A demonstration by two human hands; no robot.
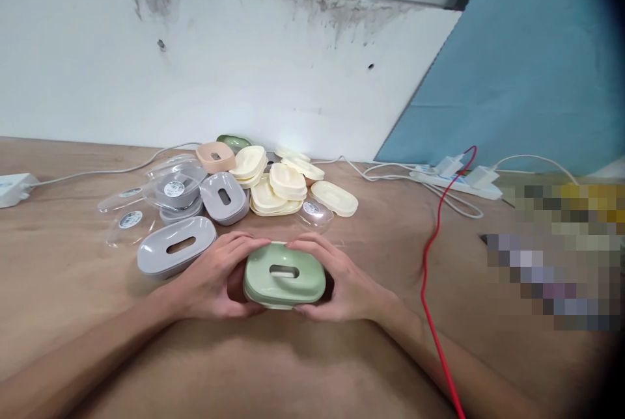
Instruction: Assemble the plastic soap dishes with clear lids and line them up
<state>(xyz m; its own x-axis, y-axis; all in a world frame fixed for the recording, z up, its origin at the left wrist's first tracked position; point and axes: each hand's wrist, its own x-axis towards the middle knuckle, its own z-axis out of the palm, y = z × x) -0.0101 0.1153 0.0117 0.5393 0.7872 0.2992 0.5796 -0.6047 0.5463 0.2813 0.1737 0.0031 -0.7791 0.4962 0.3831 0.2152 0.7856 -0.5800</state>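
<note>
A green oval soap dish [284, 276] with a slot in its top sits low over the wooden table [312, 367]. My left hand [219, 279] clasps its left side and my right hand [342, 279] clasps its right side, fingers curled over the far rim and thumbs at the near edge. Just left of my left hand lies a grey dish piece [176, 244]. Behind the hands spreads a heap of like parts: grey [223, 198], cream [287, 181], pink [215, 156] and clear lids with round stickers [146, 201].
A red cable [432, 276] runs down the table right of my right arm. A white power strip [456, 181] with plugs and white cords lies at the back right. A white box [14, 188] sits at the far left. A white wall stands behind.
</note>
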